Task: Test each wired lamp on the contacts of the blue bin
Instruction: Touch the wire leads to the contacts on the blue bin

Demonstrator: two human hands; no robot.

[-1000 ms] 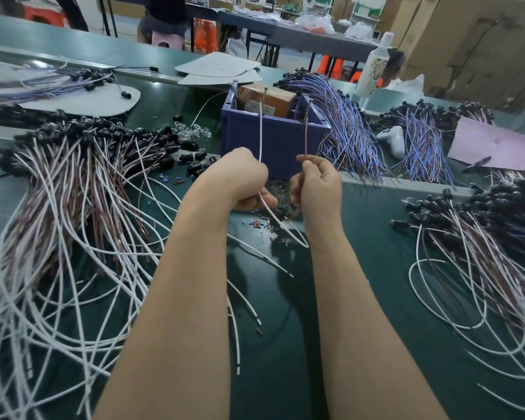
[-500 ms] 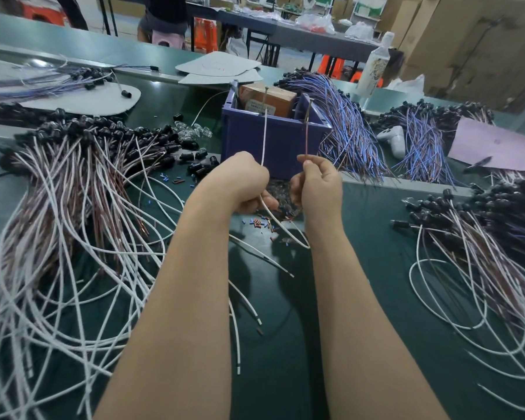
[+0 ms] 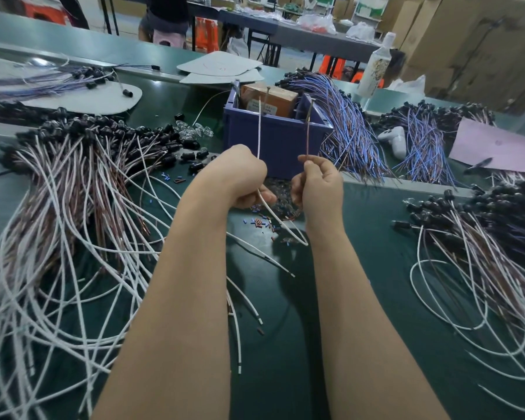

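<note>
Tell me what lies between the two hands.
In the head view, a heap of clear bits lies on the table between the left hand, holding a white wire, and the right hand, pinching a brown wire.

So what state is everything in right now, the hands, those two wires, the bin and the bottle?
left hand, fist curled round the white wire
right hand, pinching the brown wire
white wire, upright, tip up at the bin's rim
brown wire, upright, tip up at the bin's rim
blue bin, open-topped, holding a cardboard box
bottle, standing upright
</note>
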